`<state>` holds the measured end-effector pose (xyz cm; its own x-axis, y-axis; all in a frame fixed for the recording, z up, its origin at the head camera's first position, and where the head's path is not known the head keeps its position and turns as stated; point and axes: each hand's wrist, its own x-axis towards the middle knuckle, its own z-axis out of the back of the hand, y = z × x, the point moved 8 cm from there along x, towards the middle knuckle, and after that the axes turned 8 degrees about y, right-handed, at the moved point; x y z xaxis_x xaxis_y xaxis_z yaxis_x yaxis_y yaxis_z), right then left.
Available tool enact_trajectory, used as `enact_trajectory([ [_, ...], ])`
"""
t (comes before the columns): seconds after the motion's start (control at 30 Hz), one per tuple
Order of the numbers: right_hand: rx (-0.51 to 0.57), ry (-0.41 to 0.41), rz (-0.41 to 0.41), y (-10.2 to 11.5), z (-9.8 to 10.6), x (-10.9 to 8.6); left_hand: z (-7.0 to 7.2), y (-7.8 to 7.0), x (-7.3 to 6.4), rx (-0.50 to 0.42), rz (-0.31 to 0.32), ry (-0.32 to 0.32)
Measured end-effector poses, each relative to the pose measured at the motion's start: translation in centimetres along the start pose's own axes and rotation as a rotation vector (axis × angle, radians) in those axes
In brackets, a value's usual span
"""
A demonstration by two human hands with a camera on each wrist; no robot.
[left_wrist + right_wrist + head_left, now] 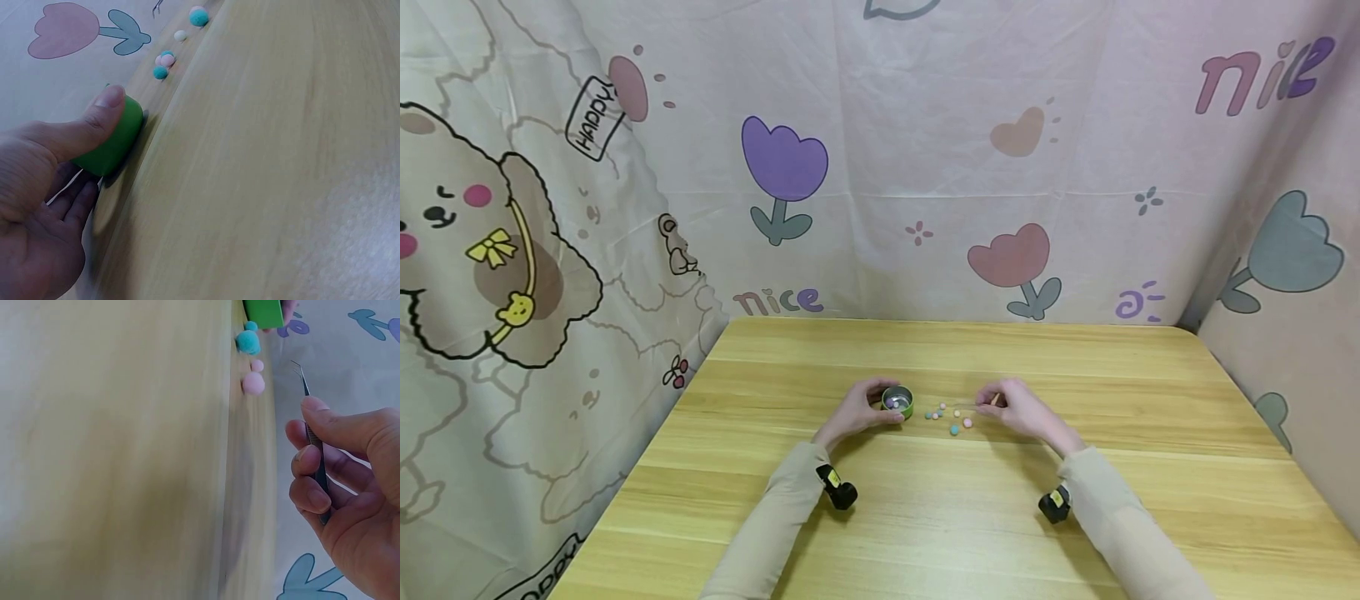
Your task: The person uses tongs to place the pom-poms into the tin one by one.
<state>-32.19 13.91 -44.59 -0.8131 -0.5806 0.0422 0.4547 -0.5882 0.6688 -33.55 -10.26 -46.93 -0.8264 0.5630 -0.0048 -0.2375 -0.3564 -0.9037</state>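
Observation:
My left hand [862, 407] grips a small round green tin [907, 408] that stands on the table, thumb on the near side and fingers round the far side. A few small pompoms [893, 404] lie inside the tin. In my right hand [1011, 406] I hold a pair of thin metal tweezers [320, 459], pinched between thumb and fingers, their bent tips [297, 364] pointing toward the tin. The tips are slightly apart with nothing between them. Between the hands lie several loose pompoms, among them a blue one [954, 430] and a pink one [967, 423].
The wooden table [880, 517] reaches to a printed cloth [910, 167] hanging behind and at both sides. A black wrist camera [838, 492] sits on the left sleeve, another black wrist camera [1056, 504] on the right sleeve.

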Motion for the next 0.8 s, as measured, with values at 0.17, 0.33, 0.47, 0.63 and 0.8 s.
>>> enact_trajectory([
  [0.17, -0.008, 0.009, -0.002, -0.5, 0.0, -0.4, 0.1, 1.7, 0.6, 0.015, 0.002, -0.030],
  [0.33, -0.013, 0.010, 0.001, -1.1, 0.0, -0.7, 0.1, 1.6, 0.5, 0.019, 0.007, -0.035],
  [0.47, -0.030, 0.009, 0.010, -1.4, 0.0, -0.9, 0.1, 1.6, 0.5, 0.027, 0.004, -0.031],
  [0.63, -0.033, 0.019, 0.003, -1.5, 0.0, -1.2, 0.1, 1.7, 0.5, 0.025, 0.009, -0.029],
  [0.8, -0.016, 0.038, -0.013, -1.6, -0.1, -1.3, 0.1, 1.7, 0.5, 0.014, 0.014, -0.032],
])
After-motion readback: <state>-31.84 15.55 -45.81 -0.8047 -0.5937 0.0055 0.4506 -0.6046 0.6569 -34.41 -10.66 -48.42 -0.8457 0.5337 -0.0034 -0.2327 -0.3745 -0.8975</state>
